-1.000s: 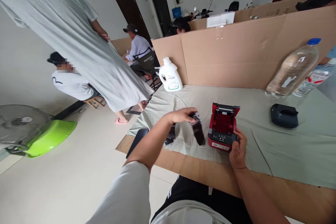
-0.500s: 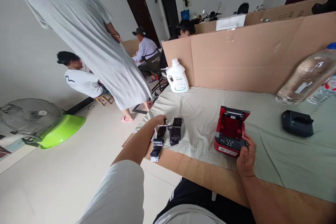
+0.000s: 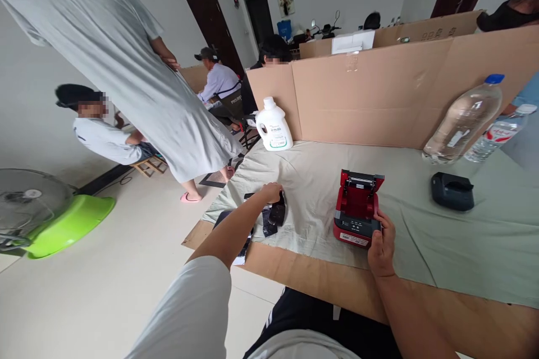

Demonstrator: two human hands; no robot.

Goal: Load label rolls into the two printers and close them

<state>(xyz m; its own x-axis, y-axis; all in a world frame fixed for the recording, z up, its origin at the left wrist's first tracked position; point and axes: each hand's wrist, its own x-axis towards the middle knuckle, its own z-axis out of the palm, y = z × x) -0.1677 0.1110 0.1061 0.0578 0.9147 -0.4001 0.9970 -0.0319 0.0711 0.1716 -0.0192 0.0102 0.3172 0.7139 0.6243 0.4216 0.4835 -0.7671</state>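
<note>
The red printer (image 3: 357,208) sits lid-up on the cloth (image 3: 442,224) near the table's front edge, and the black ribbon (image 3: 273,216) lies in a loose heap at its 9 o'clock, well apart. Doing this well probably means gathering the ribbon without creasing it while the printer is kept from sliding. The left hand (image 3: 272,192) is curled down onto the ribbon, how tightly cannot be told; the right hand (image 3: 381,244) grips the printer's near right corner, fingers narrow around it, with a dark holder (image 3: 452,192) at 2 o'clock.
</note>
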